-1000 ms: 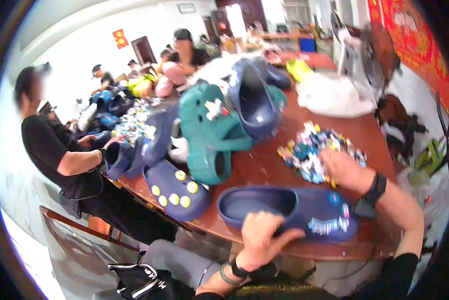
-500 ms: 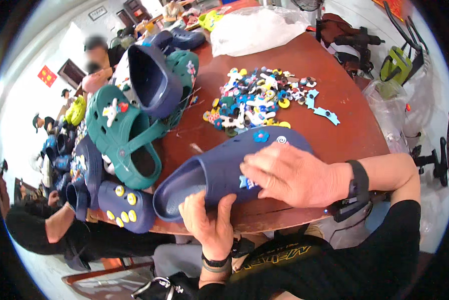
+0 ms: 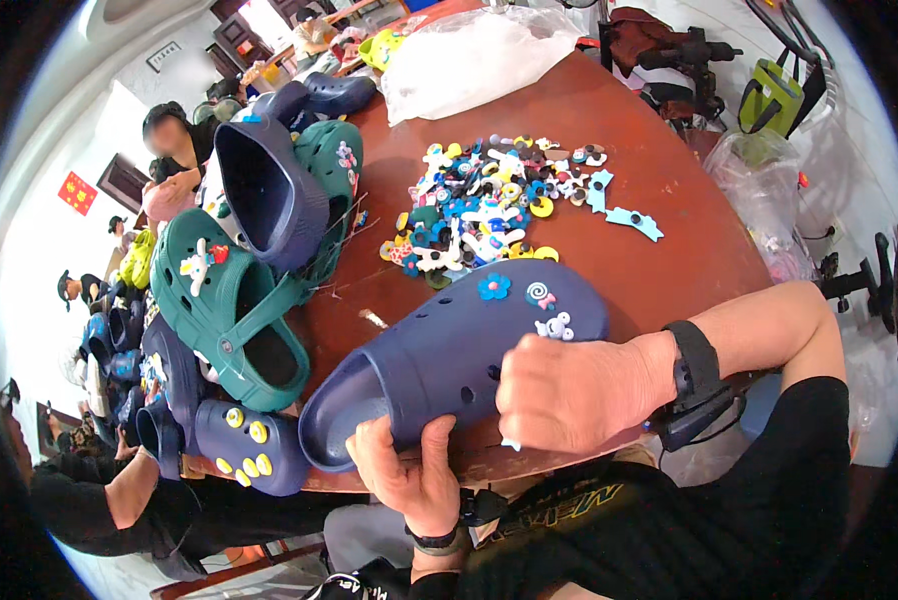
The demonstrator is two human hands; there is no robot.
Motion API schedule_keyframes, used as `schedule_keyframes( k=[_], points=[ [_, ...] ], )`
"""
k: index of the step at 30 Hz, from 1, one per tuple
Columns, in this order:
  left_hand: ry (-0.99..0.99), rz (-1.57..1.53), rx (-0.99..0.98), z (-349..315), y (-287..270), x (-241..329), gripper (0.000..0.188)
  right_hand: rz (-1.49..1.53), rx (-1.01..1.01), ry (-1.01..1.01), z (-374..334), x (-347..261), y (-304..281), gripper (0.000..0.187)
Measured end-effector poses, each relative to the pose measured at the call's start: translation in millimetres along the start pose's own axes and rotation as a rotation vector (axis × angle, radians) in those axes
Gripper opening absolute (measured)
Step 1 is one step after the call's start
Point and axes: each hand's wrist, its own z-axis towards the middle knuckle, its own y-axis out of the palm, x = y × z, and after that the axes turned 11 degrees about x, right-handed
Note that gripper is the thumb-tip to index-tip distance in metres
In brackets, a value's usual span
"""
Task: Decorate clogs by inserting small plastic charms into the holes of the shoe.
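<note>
A navy clog [image 3: 424,345] lies on its side-to-side length before me, toe to the right. On its toe sit a blue flower charm [image 3: 494,287], a swirl charm with a pink bow [image 3: 540,295] and a pale animal-face charm [image 3: 555,326]. My left hand [image 3: 409,470] grips the heel end's near rim, thumb against the outer side. Over the near side of the toe, my right hand [image 3: 579,393] is curled closed; a small pale-blue tip of a charm [image 3: 510,444] pokes out below it, the rest hidden. Bare holes show beside its knuckles.
A heap of loose shoe charms [image 3: 489,205] lies beyond the clog. Green clogs [image 3: 204,265] and another navy clog [image 3: 274,190] are stacked left, beside a navy clog with yellow charms [image 3: 254,440]. A white plastic bag [image 3: 474,60] rests at the back of the red-brown table [image 3: 659,150]. People sit at the left.
My right hand has moved down toward the clog's near edge and curled closed, uncovering the animal-face charm. The blue star charm no longer shows at its former place. My left hand keeps its grip.
</note>
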Motion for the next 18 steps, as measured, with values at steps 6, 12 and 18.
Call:
schedule_keyframes(
  k=[6,12,18],
  points=[
    [0.031,-0.059,0.061,2,6,-3,0.04,0.027,0.202,0.455,9,37,-48,0.02],
    [0.116,0.037,-0.069,6,-13,12,0.038,0.082,0.083,0.812,-21,78,-45,0.028],
    [0.207,-0.029,-0.071,11,-18,12,0.038,0.272,-0.208,0.714,9,50,-53,0.048]
  ],
)
